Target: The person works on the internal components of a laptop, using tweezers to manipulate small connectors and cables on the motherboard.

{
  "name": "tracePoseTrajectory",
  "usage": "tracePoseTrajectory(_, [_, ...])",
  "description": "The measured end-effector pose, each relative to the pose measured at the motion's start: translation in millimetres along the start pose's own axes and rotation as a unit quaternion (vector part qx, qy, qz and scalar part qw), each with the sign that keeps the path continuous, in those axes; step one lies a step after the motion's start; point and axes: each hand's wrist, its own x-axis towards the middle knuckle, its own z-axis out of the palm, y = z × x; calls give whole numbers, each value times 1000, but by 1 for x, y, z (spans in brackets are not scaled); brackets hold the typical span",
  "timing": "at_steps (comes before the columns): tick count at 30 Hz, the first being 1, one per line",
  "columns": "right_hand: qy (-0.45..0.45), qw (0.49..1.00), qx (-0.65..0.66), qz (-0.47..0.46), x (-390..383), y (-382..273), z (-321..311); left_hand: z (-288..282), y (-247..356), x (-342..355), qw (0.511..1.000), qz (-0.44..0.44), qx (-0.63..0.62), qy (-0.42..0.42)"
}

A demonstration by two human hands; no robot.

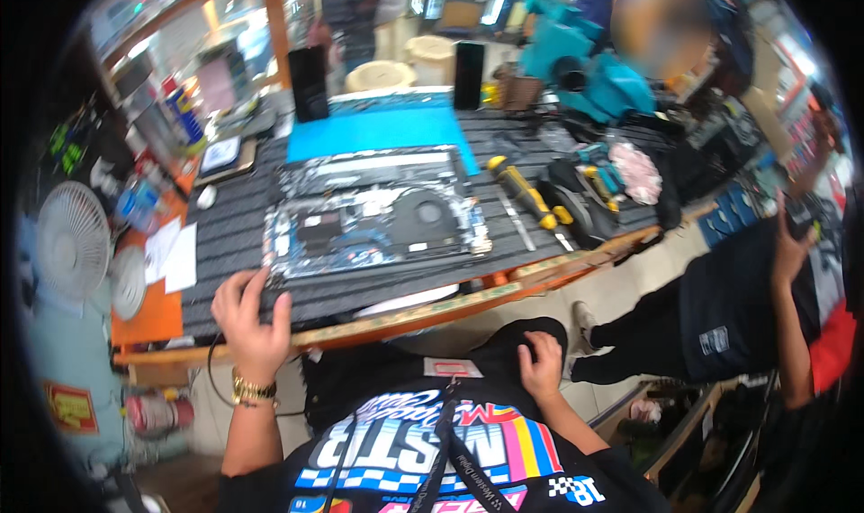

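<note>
An opened-up laptop [373, 216] lies on the dark ribbed bench mat, its circuit board, cables and round black cooling fan [423, 218] exposed. My left hand [252, 324] is at the bench's front edge, close to the laptop's near left corner. Its fingers are spread and hold nothing; whether a fingertip touches the corner I cannot tell. Down on my dark-clothed thigh rests my right hand [541, 366], empty, with its fingers apart. Right of the laptop are a thin metal strip [517, 220] and a yellow-and-black screwdriver [522, 193].
Behind the laptop lies a blue mat [382, 133], with two dark phones [309, 83] standing upright at its far corners. To the left are a white fan [74, 240] and papers [180, 259]. Teal power tools [594, 72] crowd the back right. Another person [720, 306] stands at the right.
</note>
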Motion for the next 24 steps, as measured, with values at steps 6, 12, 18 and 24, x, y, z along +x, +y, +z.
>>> tracePoseTrajectory(6, [31,997,70,7,23,12,16,1,6,7,1000,-8,7,-1])
tracePoseTrajectory(12, [149,980,129,2,59,-18,8,1,7,9,999,-18,22,-26])
tracePoseTrajectory(18, [163,945,264,-104,140,-69,-28,1,8,11,997,-41,10,-62])
tracePoseTrajectory(24, [-6,946,302,-120,228,-132,-16,0,5,9,996,-41,-15,-80])
